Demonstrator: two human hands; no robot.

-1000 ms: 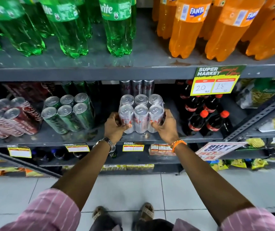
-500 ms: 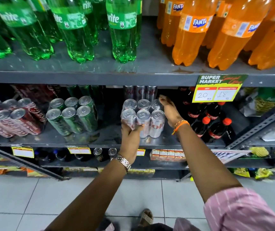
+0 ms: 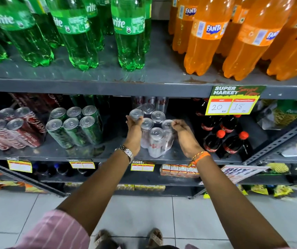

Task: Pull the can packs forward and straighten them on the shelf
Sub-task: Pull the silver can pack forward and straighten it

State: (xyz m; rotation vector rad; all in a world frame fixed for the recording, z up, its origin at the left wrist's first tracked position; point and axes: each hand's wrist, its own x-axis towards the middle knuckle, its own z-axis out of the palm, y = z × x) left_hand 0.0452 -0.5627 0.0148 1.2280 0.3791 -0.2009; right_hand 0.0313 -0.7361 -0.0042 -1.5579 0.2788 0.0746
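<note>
A shrink-wrapped pack of silver cans (image 3: pixel 155 141) stands on the grey middle shelf (image 3: pixel 108 151), turned so one corner points at me. My left hand (image 3: pixel 135 128) grips the pack at its far left can. My right hand (image 3: pixel 182 129) has curled fingers on the top of the pack's right corner can. To the left stand a green can pack (image 3: pixel 74 126) and a red cola can pack (image 3: pixel 9 132), both near the shelf's front. Another silver pack (image 3: pixel 149 102) sits deeper behind, mostly in shadow.
Small cola bottles (image 3: pixel 223 141) stand just right of the silver pack. Above are large green Sprite bottles (image 3: pixel 128 36) and orange Fanta bottles (image 3: pixel 209 36). A price tag (image 3: pixel 234 101) hangs from the upper shelf edge. A slanted metal brace (image 3: pixel 279 142) crosses at right.
The silver pack has rotated from square-on to diagonal. My left hand moved from its front to its far left corner; my right hand came forward from the back to the right corner.
</note>
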